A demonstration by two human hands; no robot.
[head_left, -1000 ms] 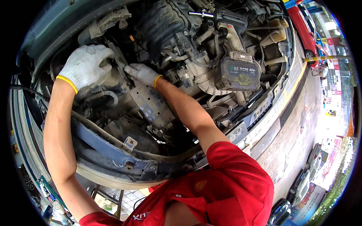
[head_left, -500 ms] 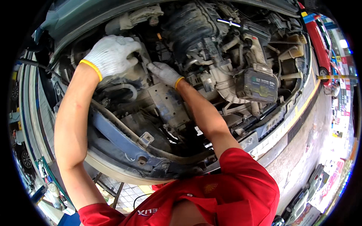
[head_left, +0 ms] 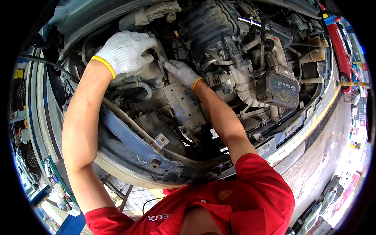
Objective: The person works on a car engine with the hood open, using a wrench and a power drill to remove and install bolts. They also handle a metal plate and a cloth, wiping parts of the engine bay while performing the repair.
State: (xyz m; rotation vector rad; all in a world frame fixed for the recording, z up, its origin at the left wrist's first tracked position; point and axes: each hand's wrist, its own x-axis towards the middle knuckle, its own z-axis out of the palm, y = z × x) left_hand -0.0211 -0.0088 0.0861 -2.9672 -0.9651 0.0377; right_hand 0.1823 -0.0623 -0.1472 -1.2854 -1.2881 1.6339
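My left hand (head_left: 127, 51), in a white knit glove with a yellow cuff, is curled beside a narrow grey metal bracket (head_left: 159, 51) in an open engine bay. Its thumb and fingers bend toward each other, and whatever lies in them is hidden. At the lower part of the bracket, my right hand (head_left: 181, 72), gloved the same way, has its fingers pressed together, with the tips against the metal. What it grips, if anything, cannot be made out. Just below it lies a flat metal plate (head_left: 181, 105) with holes and worn patches.
A black engine cover (head_left: 209, 25) rises right of the hands. A dark battery pack (head_left: 278, 92) rests over the engine's right side, and a lit light bar (head_left: 249, 22) lies farther back. The blue front body rail (head_left: 129, 137) crosses below my arms. A red car (head_left: 337, 51) stands far right.
The whole view has shifted, so the engine bay and my arms appear slightly farther right. Both hands keep nearly the same place at the bracket.
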